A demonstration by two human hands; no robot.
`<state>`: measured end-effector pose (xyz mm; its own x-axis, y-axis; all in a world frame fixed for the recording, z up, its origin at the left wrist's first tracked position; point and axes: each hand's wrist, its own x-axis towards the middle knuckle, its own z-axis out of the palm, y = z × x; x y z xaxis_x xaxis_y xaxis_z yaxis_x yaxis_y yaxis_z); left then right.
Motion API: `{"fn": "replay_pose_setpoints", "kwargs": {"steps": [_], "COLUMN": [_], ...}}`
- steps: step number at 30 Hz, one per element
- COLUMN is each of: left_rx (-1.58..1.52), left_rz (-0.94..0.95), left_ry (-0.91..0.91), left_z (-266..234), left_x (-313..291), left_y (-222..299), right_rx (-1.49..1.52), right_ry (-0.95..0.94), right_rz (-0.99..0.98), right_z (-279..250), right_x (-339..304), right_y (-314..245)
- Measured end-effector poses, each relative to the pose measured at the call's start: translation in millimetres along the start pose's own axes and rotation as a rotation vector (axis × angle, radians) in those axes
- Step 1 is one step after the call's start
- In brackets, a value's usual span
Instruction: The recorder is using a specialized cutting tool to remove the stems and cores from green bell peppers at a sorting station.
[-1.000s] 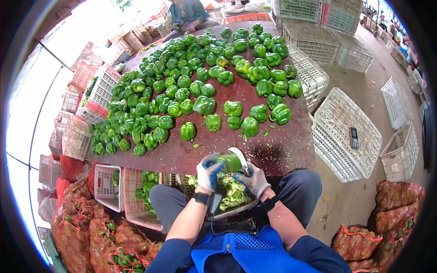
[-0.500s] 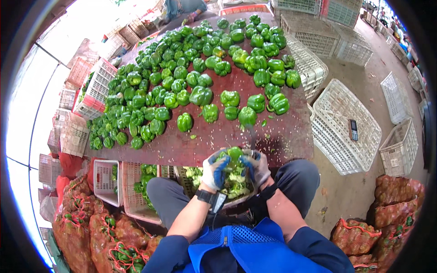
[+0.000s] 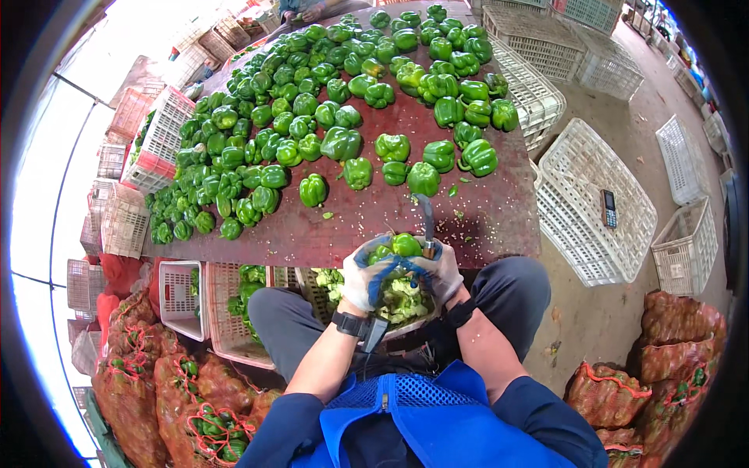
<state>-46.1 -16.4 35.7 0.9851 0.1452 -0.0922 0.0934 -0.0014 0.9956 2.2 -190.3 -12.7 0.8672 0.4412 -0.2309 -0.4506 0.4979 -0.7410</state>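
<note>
My gloved left hand (image 3: 363, 274) is wrapped round the left side of a green bell pepper (image 3: 405, 245), just over the near edge of the table. On its other side, my gloved right hand (image 3: 441, 273) grips a small curved knife (image 3: 425, 212) by its brownish handle, blade pointing up and away from me. The right fingers also reach to the pepper, whose underside they hide. Below both hands, between my knees, a container holds pale green pepper scraps (image 3: 404, 301). Many whole green bell peppers (image 3: 341, 144) cover the table beyond.
The dark red table (image 3: 273, 243) is sprinkled with pale seeds. Plastic crates (image 3: 183, 300) stand below it at left; an upturned white crate (image 3: 581, 234) at right bears a mobile phone (image 3: 608, 209). Net sacks (image 3: 129, 390) flank me. Another person's hands (image 3: 312, 12) show at the far edge.
The knife, blurred before, now stands out with its blade raised above my right hand. Both hands still hold the pepper. At the far edge, the other person's hands have shifted.
</note>
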Motion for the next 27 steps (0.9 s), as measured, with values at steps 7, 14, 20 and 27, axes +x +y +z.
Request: {"fn": "replay_pose_setpoints", "kwargs": {"steps": [7, 14, 20, 27], "left_rx": [-0.449, -0.808, -0.891, -0.851], "left_rz": [-0.174, -0.135, -0.115, -0.166], "left_ry": [0.095, 0.114, 0.043, -0.063], "left_z": [13.6, 15.8, 12.8, -7.6], "left_x": [-5.1, -6.6, -8.3, -11.7], "left_y": [2.8, -17.7, -19.2, -12.6], "right_rx": [0.028, 0.138, 0.222, 0.196], "right_ry": [0.033, 0.021, 0.065, -0.089], "right_rz": [-0.024, 0.059, 0.162, 0.164], "right_z": [7.6, 8.0, 17.6, 1.6], "right_x": [-3.5, -5.9, -18.1, -5.6], "right_y": [-8.8, -13.4, -33.3, -21.6]}}
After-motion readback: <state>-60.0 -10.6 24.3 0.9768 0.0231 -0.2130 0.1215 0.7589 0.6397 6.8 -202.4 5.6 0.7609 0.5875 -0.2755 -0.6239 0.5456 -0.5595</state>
